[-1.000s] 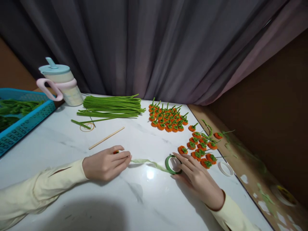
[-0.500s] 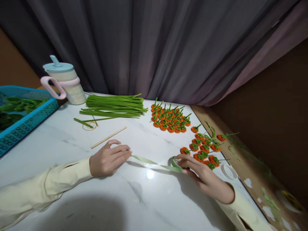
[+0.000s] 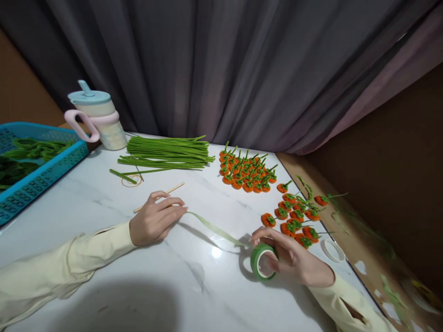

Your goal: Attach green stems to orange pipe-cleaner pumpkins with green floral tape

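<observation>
My left hand (image 3: 157,219) is closed, its fingertips pinching one end of a pale green tape strip (image 3: 211,226). The strip slants down to the right across the white tabletop; I cannot tell whether its far end still joins the roll. My right hand (image 3: 290,256) grips a roll of green tape (image 3: 255,263), tipped up so its white core faces me, with the thumb at the hole. Behind my left hand lies a thin wooden stick (image 3: 176,188), partly covered by the fingers. Orange pumpkin-like pieces with green stems (image 3: 287,227) lie just beyond my right hand.
At the back are a bundle of green fuzzy stems (image 3: 168,150) and more orange pieces (image 3: 247,173) in rows. A tumbler (image 3: 104,122) and a blue basket (image 3: 62,168) of green leaves stand left. Rubber bands (image 3: 131,180) and a white ring (image 3: 332,250) lie on the table.
The tape roll has tilted up and moved nearer to me in my right hand. My left hand has risen slightly, and the strip now hangs slack in a curve, not stretched straight.
</observation>
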`<state>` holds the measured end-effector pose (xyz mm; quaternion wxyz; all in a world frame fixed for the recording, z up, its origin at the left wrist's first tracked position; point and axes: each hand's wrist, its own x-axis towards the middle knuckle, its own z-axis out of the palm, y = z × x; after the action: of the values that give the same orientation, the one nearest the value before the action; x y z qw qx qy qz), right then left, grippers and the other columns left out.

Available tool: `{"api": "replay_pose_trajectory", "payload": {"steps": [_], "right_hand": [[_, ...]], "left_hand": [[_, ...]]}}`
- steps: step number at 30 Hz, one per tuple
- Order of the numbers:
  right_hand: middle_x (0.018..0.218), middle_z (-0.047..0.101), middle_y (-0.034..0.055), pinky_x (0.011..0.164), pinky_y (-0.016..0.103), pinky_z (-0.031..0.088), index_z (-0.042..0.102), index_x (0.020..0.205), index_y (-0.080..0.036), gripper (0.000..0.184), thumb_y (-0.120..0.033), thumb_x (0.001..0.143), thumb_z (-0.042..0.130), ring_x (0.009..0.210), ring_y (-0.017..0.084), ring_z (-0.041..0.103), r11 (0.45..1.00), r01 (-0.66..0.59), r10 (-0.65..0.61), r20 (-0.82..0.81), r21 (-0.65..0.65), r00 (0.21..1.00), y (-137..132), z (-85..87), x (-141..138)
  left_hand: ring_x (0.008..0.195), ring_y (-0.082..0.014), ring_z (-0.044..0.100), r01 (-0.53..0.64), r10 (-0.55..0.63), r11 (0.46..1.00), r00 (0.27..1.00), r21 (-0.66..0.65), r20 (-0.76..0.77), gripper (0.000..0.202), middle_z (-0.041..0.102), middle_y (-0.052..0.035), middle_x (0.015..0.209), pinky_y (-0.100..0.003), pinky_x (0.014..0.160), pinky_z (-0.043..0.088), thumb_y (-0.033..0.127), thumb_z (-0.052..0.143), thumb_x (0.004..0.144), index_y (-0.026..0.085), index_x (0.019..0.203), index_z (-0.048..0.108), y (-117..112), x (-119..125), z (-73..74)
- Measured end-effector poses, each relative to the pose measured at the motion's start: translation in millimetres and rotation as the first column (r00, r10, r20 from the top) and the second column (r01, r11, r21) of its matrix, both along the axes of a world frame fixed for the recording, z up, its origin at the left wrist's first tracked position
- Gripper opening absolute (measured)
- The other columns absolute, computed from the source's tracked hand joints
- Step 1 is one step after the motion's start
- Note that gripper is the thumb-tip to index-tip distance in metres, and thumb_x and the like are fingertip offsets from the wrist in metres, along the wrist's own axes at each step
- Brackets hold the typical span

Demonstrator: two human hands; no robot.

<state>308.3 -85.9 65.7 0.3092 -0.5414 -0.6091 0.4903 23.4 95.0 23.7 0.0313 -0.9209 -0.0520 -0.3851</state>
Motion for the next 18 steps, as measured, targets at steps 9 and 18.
{"api": "replay_pose_trajectory", "payload": {"steps": [9, 18], "right_hand": [[0.090, 0.060, 0.0085, 0.069, 0.028, 0.050, 0.068, 0.078, -0.016, 0.021, -0.035, 0.077, 0.059, 0.081, 0.018, 0.058, 0.952, 0.301, -0.304, 0.095, 0.052, 0.948, 6.7, -17.3, -2.4], [0.063, 0.062, 0.0032, 0.056, 0.025, 0.045, 0.065, 0.090, -0.011, 0.043, -0.051, 0.074, 0.061, 0.058, 0.013, 0.055, 0.926, 0.313, -0.297, 0.106, -0.210, 0.949, 10.0, -17.8, -6.9]], "left_hand": [[0.083, -0.0165, 0.065, 0.029, -0.029, 0.999, 1.000, 0.032, -0.010, 0.025, 0.070, -0.0046, 0.078, -0.036, 0.080, 0.035, 0.003, 0.041, 0.083, 0.014, 0.101, 0.054, -2.6, 1.6, -2.3], [0.080, -0.0178, 0.066, 0.056, -0.055, 0.995, 0.998, 0.077, -0.012, 0.025, 0.070, -0.0044, 0.075, -0.036, 0.078, 0.035, 0.002, 0.040, 0.082, 0.012, 0.100, 0.054, -5.1, 2.4, 1.3]]}}
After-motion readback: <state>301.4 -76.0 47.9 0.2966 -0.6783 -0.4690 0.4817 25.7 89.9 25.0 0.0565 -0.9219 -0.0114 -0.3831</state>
